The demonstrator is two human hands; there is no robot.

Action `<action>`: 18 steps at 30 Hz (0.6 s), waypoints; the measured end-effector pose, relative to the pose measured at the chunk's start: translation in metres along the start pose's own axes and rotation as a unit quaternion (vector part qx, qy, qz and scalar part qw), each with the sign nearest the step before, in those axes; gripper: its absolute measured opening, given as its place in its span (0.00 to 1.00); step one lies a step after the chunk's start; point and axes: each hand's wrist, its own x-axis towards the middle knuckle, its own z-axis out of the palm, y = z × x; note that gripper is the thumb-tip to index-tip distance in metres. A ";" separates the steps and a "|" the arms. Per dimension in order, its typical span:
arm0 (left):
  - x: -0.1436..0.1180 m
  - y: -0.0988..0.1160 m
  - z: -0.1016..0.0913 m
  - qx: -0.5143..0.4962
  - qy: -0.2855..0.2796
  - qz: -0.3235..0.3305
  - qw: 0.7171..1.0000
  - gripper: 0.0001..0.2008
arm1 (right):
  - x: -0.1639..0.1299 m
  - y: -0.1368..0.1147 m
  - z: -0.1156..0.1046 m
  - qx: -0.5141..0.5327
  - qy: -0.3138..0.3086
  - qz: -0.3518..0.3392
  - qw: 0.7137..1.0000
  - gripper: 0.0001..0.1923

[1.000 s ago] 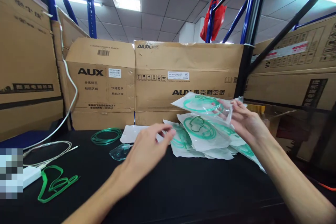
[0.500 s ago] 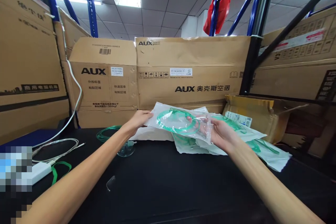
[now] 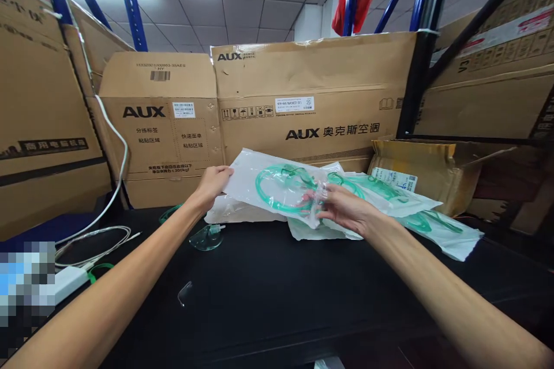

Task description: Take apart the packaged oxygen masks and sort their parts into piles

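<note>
My left hand [image 3: 212, 185] pinches the left end of a clear plastic bag [image 3: 240, 176], which is held tilted above the black table [image 3: 268, 288]. A coil of green tubing [image 3: 268, 203] shows through the film. At the bag's crumpled right end is my right hand [image 3: 346, 206], its fingers seen partly through the plastic and closed around the near side of the coil. Film hides part of that grip. Behind and below lie more bagged sets of green tubing [image 3: 419, 222]. A clear mask [image 3: 208, 238] rests on the table below my left hand.
AUX cardboard boxes [image 3: 298, 121] wall off the back. An opened carton [image 3: 424, 173] stands at the back right, near a dark rack post [image 3: 415, 86]. At the left are a white cable [image 3: 116, 132] and a white adapter [image 3: 67, 283]. A small bent clear piece [image 3: 184, 294] lies in front.
Both hands have shifted slightly left with the bag. The bag's right end now bunches closer to the coil, around my right fingers. The camera view has tilted down a little.
</note>
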 end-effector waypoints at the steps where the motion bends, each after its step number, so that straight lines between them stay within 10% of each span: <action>1: 0.003 -0.005 -0.007 0.009 0.015 -0.004 1.000 0.16 | 0.000 -0.004 -0.006 -0.001 0.016 -0.009 1.000 0.11; 9: 0.014 -0.057 -0.058 0.142 0.111 -0.050 0.982 0.18 | -0.028 -0.053 -0.058 0.001 0.152 -0.064 0.986 0.16; 18: 0.007 -0.065 -0.037 0.392 0.049 0.010 0.918 0.21 | -0.060 -0.069 -0.049 -0.007 0.201 -0.064 0.977 0.17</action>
